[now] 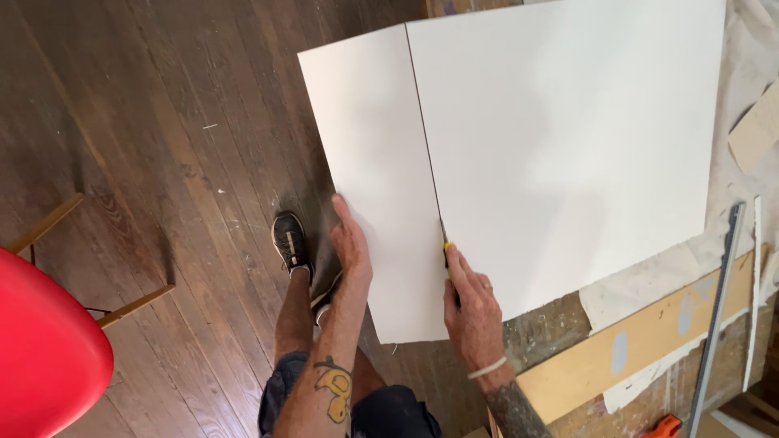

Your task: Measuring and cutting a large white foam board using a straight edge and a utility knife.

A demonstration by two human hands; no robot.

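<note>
1. The white board (560, 138) lay flat on the work surface (568, 324), its left part overhanging the wooden floor (162, 162). A straight cut line ran along it from the far edge toward the person, leaning slightly rightward as it came nearer, so the board's narrow left strip (365, 162) had its long axis running away from the person.
2. The board was smooth, matte and rectangular, with crisp edges and no markings on its face.
3. The utility knife (446, 247), yellow at its tip with a dark body, sat in the cut line near the board's near edge, pointing away from the person along the cut.
4. The right hand (471, 312) was wrapped closed around the knife, index finger stretched along its back, resting on the board just right of the cut; a pale band circled the wrist.
5. The left hand (350, 243) clasped the outer left edge of the strip, fingers curled under and thumb on top.
6. A long metal straightedge (718, 308) lay on the surface to the right, well apart from the board's near corner, beside a thin white offcut (753, 300).
7. A black shoe (290, 241) stood on the dark, worn floorboards below the strip, and a red chair (45, 349) with wooden legs sat at the left.
</note>
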